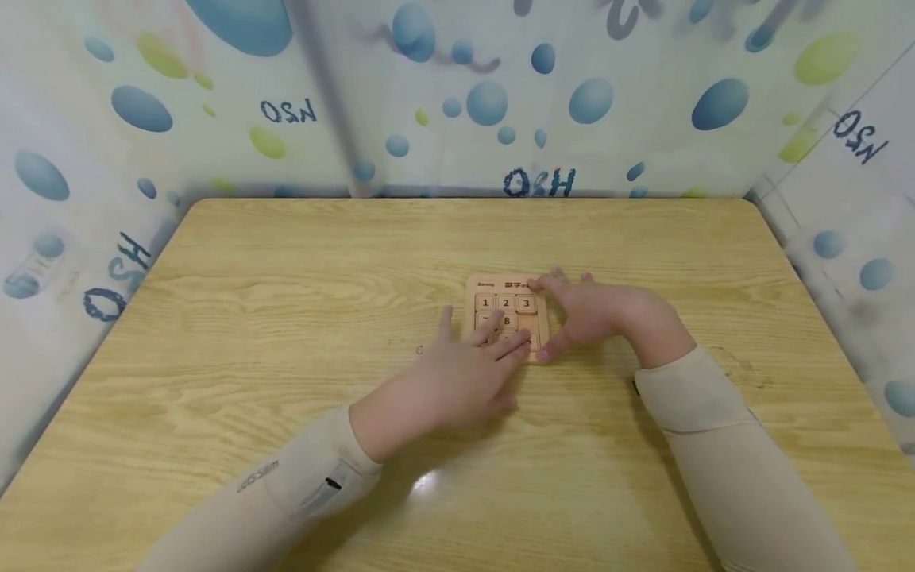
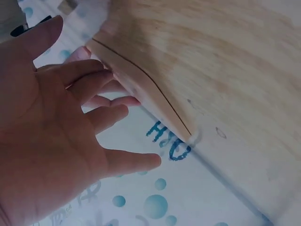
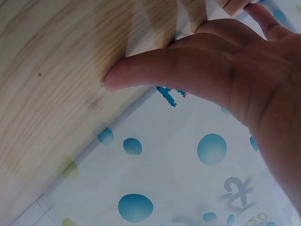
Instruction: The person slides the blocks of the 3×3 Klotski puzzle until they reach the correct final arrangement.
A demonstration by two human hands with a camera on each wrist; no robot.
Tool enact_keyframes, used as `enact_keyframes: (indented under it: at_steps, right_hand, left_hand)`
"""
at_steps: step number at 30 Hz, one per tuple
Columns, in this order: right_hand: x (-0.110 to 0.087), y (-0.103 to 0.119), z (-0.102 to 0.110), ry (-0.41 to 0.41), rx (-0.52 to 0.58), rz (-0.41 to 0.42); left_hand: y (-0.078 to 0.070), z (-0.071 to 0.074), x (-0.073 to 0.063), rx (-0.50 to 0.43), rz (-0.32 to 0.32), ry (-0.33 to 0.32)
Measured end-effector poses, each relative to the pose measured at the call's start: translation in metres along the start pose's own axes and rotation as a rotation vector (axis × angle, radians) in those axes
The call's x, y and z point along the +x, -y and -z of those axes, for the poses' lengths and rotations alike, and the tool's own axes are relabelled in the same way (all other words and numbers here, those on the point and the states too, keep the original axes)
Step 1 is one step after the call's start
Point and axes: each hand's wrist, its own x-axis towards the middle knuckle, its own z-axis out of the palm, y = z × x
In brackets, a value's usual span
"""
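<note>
A wooden number sliding puzzle [image 1: 541, 318] lies flat on the table. Its tiles 1, 2, 3 and 8 show, with a bare slot right of the 8. Over the lower tiles my left hand [image 1: 457, 381] reaches with spread fingers, hiding most of them; its fingertips are at the tiles, though contact is hard to tell. My right hand [image 1: 593, 310] holds the puzzle's right side between the index finger near the top corner and the thumb at the lower one. In the left wrist view the puzzle's edge [image 2: 150, 89] shows beyond my left hand [image 2: 51, 122].
The wood-grain table [image 1: 286, 278] extends around the puzzle on every side. Behind it stands a wall covering [image 1: 443, 151] printed with blue and green bubbles. Pale sleeves [image 1: 314, 469] cover both forearms.
</note>
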Motion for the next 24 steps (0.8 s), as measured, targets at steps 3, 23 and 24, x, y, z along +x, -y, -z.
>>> enact_keyframes:
  at_steps: [3, 23, 24]
  right_hand:
    - [0.000, 0.001, 0.000, 0.000, 0.007, 0.000]
    - [-0.002, 0.000, -0.002, -0.002, -0.001, 0.005]
    - [-0.002, 0.000, -0.002, -0.004, -0.001, 0.004]
  left_hand:
    - [0.004, 0.002, -0.001, 0.022, 0.047, -0.014]
    - [0.015, 0.009, 0.000, -0.038, 0.085, -0.015]
    - [0.019, 0.009, -0.004, -0.036, 0.105, -0.010]
